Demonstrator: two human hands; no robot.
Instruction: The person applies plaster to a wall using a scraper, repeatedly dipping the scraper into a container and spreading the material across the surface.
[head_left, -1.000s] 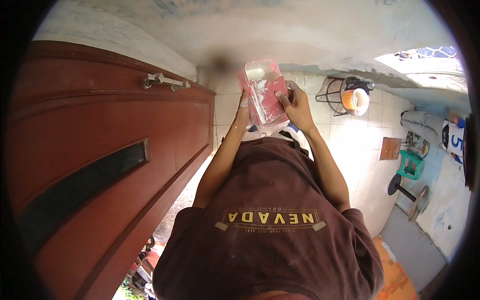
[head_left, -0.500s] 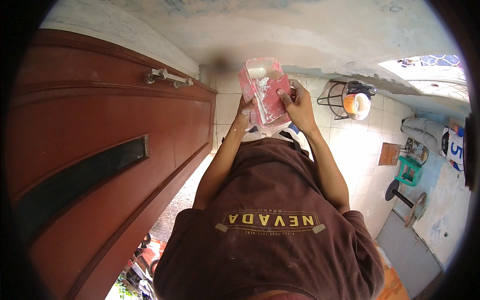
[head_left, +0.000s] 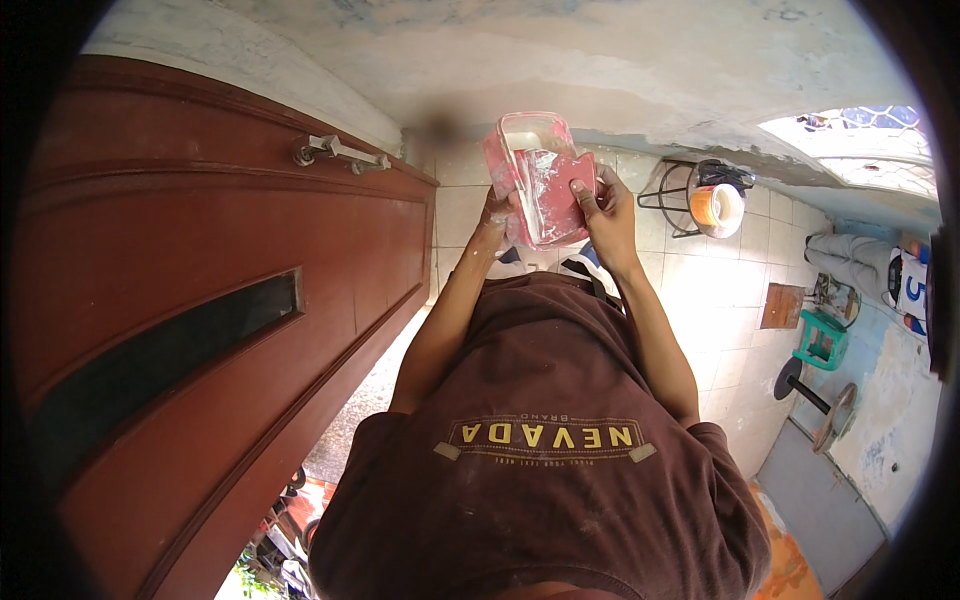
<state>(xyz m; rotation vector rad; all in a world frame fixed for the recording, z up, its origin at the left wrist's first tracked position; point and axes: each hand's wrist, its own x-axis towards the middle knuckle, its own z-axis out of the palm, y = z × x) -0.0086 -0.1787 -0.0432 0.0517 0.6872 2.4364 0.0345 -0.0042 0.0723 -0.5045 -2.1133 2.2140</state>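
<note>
My left hand [head_left: 492,222] is closed on the left side of a pinkish rectangular plastic tub [head_left: 495,152], its fingers partly hidden behind the wall. Whitish paste lies inside the tub, and pink smears mark its sides. In my right hand [head_left: 612,217] is a flat red putty spreader [head_left: 566,190], pinched with the thumb on its face. White paste streaks the spreader, mostly along its left side. It lies over the tub's opening and covers the near part. I cannot tell whether its edge touches the tub's rim.
A red-brown door [head_left: 200,220] with a metal handle [head_left: 340,153] stands at left. Ahead is a patchy plastered wall [head_left: 600,60]. At right are a black-framed stool [head_left: 667,200], an orange-and-white bucket [head_left: 718,210], a green plastic stool [head_left: 822,340], a dumbbell [head_left: 812,400] and another person [head_left: 870,265].
The tub, the spreader and both hands have shifted slightly to the right. Both hands keep their hold.
</note>
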